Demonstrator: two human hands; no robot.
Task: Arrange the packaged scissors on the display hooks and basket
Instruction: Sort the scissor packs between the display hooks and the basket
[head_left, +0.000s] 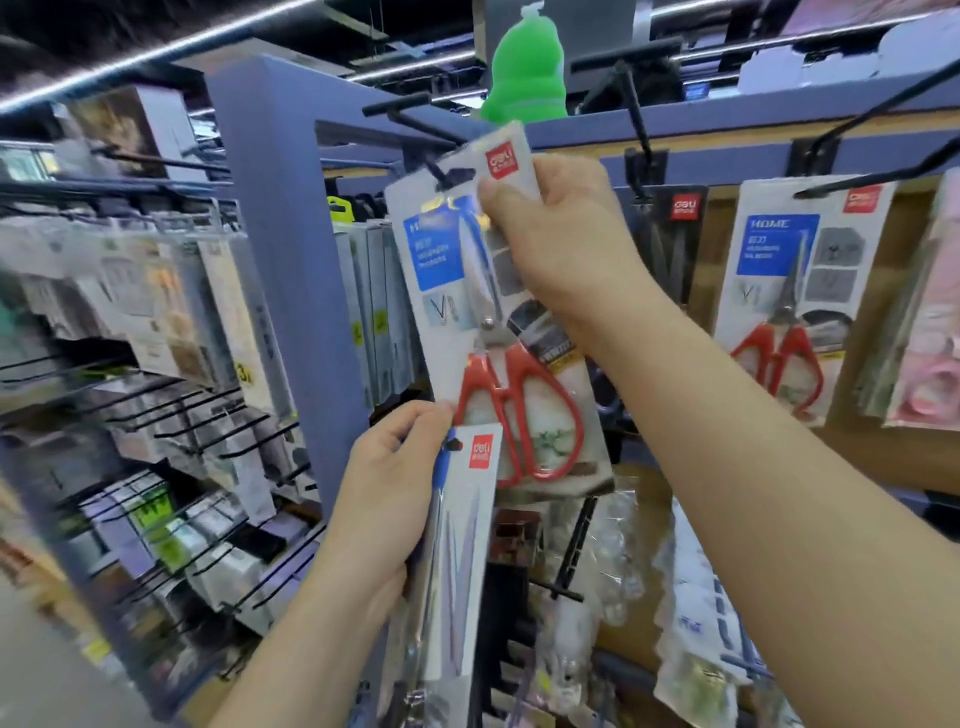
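Observation:
My right hand grips the top of a packaged pair of red-handled scissors; the pack's hang hole sits at the tip of a black display hook. Lower down, my left hand holds a slim stack of packaged scissors edge-on, with a red brand label at its top. A matching red-handled scissors pack hangs on a hook to the right, and a dark pack hangs between them.
A blue shelf frame stands left of the hooks. Several bare black hooks and packaged goods fill the left racks. A green object sits on top of the frame. Clear-wrapped packs hang below.

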